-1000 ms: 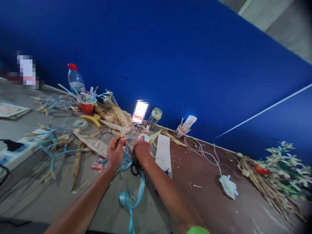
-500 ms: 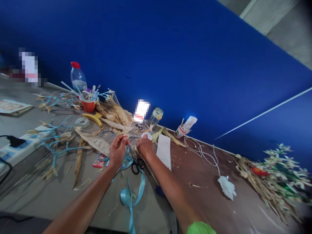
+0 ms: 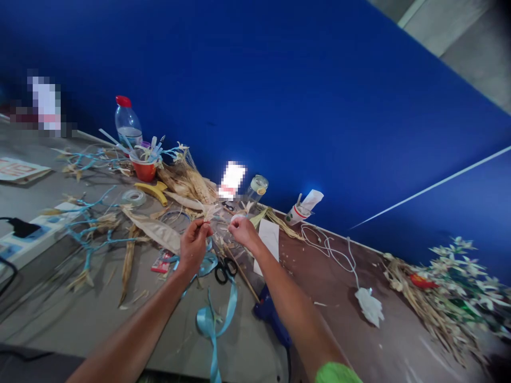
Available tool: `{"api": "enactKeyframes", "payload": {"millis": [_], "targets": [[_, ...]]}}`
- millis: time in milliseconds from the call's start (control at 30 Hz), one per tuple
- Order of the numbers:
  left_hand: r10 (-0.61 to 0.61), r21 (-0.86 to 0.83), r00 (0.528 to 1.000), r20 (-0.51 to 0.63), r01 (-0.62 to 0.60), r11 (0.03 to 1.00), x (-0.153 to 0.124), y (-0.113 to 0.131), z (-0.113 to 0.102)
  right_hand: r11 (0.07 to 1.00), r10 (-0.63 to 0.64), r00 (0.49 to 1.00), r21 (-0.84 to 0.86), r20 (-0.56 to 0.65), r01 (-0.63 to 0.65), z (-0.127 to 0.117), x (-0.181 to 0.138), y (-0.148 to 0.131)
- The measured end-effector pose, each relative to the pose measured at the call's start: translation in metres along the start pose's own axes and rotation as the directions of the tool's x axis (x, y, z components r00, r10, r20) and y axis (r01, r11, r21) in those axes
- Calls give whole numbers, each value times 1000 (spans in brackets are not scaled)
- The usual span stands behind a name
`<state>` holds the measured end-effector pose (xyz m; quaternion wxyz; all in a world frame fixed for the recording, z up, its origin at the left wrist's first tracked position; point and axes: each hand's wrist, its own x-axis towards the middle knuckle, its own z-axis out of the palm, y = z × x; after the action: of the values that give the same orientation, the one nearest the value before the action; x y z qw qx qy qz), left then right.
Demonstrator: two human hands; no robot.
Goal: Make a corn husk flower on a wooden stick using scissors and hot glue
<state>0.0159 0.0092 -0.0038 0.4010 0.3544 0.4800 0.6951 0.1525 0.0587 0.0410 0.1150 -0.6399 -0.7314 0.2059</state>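
My left hand [image 3: 194,243] is closed in a pinch on a small pale dried-husk flower [image 3: 208,213], held a little above the table. My right hand [image 3: 243,230] is closed too, with something small and white [image 3: 237,217] at its fingertips that I cannot name. The two hands are a short gap apart. Below them lie black-handled scissors [image 3: 224,268] and a loose light blue ribbon [image 3: 213,314]. A blue tool [image 3: 272,315] shows under my right forearm.
A red cup of sticks [image 3: 143,169], a red-capped bottle [image 3: 128,123], a yellow hair clip [image 3: 151,191], a tape roll [image 3: 133,197] and corn husks [image 3: 187,183] crowd the left. A white paper strip [image 3: 268,237], a white cable [image 3: 335,252] and a flower bundle [image 3: 451,282] lie right. A blue wall [image 3: 319,106] stands behind.
My right hand has lifted off the table and moved a little right, away from the left hand. The view has shifted slightly, and the blue tool now shows under my forearm.
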Motion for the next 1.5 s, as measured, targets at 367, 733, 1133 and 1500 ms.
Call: {"api": "enactKeyframes", "payload": {"millis": [367, 733, 1133, 1500], "targets": [[-107, -198, 963, 246, 158, 967, -6, 9, 2, 542, -313, 841, 810, 441, -223, -24, -58, 23], [-199, -224, 936, 290, 269, 937, -6, 3, 3, 287, -217, 863, 874, 457, -391, -32, -58, 37], [-108, -98, 988, 114, 120, 988, -7, 9, 8, 79, 106, 975, 976, 193, -202, -40, -65, 24], [-97, -88, 990, 106, 106, 990, -11, 13, 8, 8, 78, 977, 980, 197, -198, 29, -82, -42]]}}
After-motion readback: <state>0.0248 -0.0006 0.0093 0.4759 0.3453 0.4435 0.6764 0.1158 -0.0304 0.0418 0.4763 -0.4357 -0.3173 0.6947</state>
